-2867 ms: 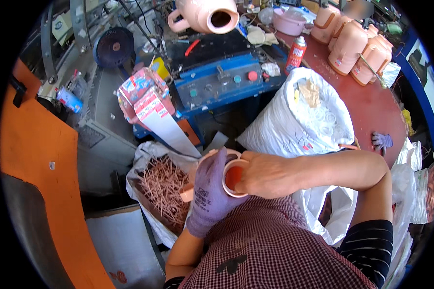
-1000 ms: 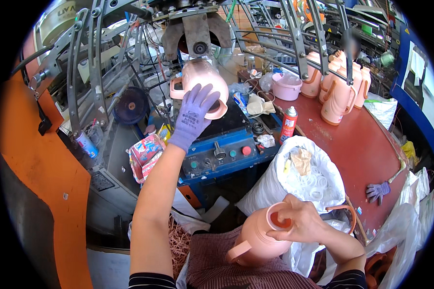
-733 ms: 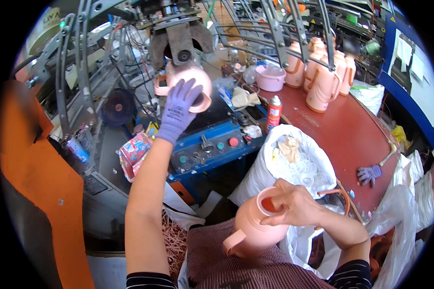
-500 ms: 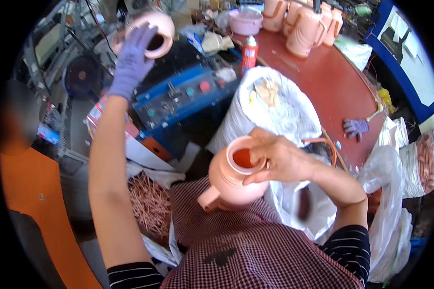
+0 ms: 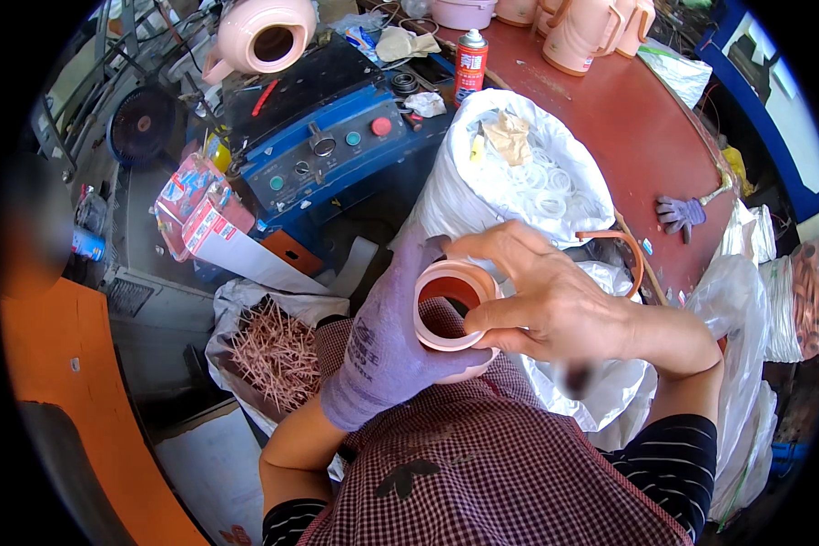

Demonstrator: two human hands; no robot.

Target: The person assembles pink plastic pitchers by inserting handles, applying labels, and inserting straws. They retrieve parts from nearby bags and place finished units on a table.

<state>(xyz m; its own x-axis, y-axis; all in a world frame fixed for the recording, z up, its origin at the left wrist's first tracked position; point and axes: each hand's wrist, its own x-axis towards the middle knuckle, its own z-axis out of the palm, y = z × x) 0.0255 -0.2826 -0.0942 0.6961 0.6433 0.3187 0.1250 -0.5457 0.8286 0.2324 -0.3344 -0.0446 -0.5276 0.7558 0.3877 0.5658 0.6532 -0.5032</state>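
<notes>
Smooth, softly shining plastic is seen in the held jug (image 5: 460, 288), matt knitted cloth in the worn glove (image 5: 373, 341), woven cloth in the apron (image 5: 482, 473). The sack (image 5: 444, 196) is made of creased plastic; the scuffed tabletop (image 5: 610, 146) is possibly painted wood.

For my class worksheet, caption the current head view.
Gloved left hand grips a pink casing while the bare right hand is at its round rim, near a white sack.

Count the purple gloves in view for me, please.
2: one worn glove on the left hand, one loose glove on the red table at right. Others may be hidden.
</notes>
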